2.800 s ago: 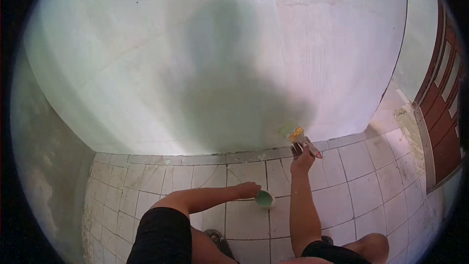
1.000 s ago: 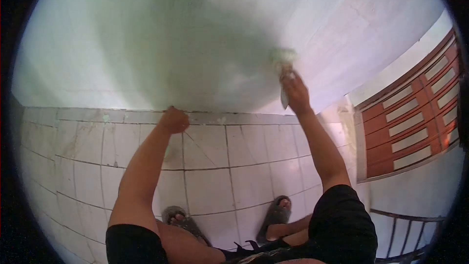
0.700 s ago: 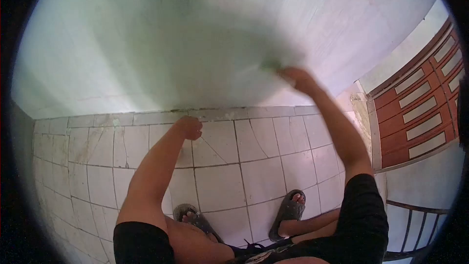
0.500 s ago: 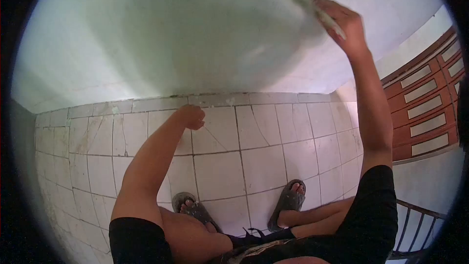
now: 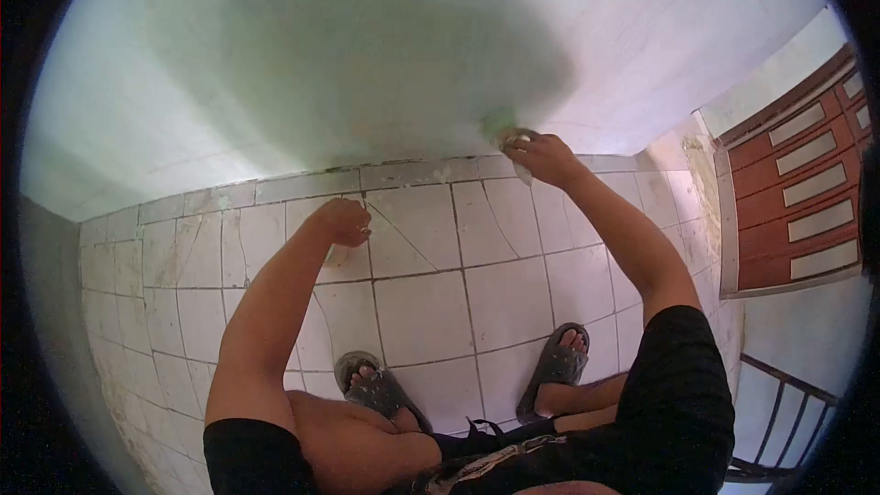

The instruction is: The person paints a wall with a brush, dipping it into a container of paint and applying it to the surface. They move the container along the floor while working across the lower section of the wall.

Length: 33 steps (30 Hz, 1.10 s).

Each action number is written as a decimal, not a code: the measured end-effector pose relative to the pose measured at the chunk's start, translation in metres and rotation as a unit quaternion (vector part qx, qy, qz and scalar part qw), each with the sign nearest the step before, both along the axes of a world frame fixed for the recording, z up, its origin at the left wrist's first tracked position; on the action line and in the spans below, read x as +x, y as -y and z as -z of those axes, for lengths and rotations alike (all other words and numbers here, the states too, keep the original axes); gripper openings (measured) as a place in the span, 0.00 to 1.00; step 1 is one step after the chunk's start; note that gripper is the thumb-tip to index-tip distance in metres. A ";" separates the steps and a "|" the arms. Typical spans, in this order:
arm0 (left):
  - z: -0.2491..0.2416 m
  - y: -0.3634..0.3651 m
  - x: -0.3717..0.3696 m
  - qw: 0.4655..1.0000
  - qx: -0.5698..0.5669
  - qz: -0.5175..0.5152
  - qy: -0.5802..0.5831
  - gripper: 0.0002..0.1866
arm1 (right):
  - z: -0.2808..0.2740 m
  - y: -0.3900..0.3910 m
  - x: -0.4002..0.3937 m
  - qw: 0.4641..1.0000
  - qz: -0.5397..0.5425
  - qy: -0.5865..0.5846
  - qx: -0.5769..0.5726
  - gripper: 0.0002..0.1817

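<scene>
My right hand (image 5: 547,159) is closed around a paintbrush (image 5: 522,172) with a pale handle. Its head is low on the pale green wall (image 5: 367,64), just above the tile skirting, and looks blurred. My left hand (image 5: 343,223) is a closed fist over the floor, in front of the wall's foot. Something pale shows just beneath that fist, but I cannot make out what it is.
White floor tiles (image 5: 417,319), some cracked, run up to a tile skirting (image 5: 302,185). My sandalled feet stand below. A red-brown panelled door (image 5: 797,192) and a dark metal railing (image 5: 784,412) are on the right.
My right hand has brought the paintbrush down and to the left along the wall, from high up to near the skirting. My left fist has shifted slightly left in view.
</scene>
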<state>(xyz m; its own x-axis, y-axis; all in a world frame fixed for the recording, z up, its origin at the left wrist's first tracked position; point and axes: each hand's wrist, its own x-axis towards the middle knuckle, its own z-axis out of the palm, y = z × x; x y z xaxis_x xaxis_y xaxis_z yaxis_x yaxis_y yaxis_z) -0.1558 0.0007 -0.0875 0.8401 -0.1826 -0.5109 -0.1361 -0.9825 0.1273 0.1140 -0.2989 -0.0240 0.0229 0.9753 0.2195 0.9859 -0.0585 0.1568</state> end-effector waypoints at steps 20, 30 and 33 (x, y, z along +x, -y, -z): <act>-0.002 -0.002 0.016 0.998 -0.032 -0.022 0.057 0.19 | -0.046 -0.024 0.003 0.945 0.106 0.132 0.279 0.16; 0.006 0.010 0.000 1.000 -0.023 -0.013 -0.006 0.17 | -0.011 -0.059 -0.080 0.276 0.186 -0.637 0.695 0.19; 0.000 0.012 0.007 0.999 -0.038 -0.030 -0.025 0.17 | -0.010 -0.086 -0.062 0.377 0.176 -0.520 0.746 0.19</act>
<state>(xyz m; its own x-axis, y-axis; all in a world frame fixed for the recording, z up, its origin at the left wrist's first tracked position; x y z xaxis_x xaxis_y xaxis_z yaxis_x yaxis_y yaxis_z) -0.1492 -0.0114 -0.0872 0.8251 -0.1716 -0.5383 -0.0682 -0.9761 0.2065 0.0518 -0.2127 -0.0138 0.9236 -0.3194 0.2120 0.3591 0.5270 -0.7703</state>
